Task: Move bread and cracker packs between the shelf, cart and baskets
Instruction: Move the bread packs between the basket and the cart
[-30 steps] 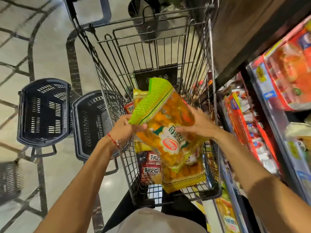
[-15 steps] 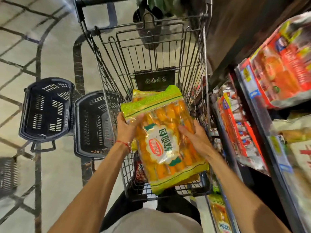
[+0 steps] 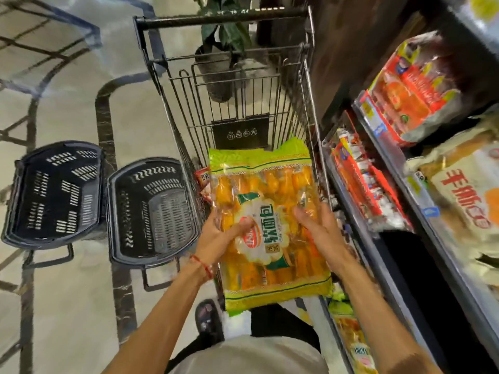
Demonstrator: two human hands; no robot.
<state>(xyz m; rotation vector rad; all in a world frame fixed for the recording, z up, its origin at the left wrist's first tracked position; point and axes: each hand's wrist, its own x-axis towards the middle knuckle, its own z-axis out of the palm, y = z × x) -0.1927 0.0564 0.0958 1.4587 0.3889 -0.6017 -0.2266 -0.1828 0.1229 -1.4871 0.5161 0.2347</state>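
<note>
A large bread pack [image 3: 270, 190], clear with orange rolls and green ends, lies flat inside the wire cart [image 3: 224, 20], on top of other packs. My left hand [image 3: 218, 238] rests on its left side with the fingers spread over the wrapper. My right hand [image 3: 316, 228] lies on its right side, fingers straight. A red pack [image 3: 202, 176] peeks out from under the bread pack's left edge. Whatever else lies below is hidden.
Two dark plastic baskets [image 3: 54, 195] [image 3: 151, 211] stand on the floor left of the cart. A shelf [image 3: 388, 238] runs along the right, holding red packs [image 3: 413, 90] and a pale bread pack [image 3: 464, 195]. A potted plant [image 3: 224, 49] stands beyond the cart.
The bread pack went down from a tilted hold above the cart to lying flat inside it. Both hands moved from its sides onto its top.
</note>
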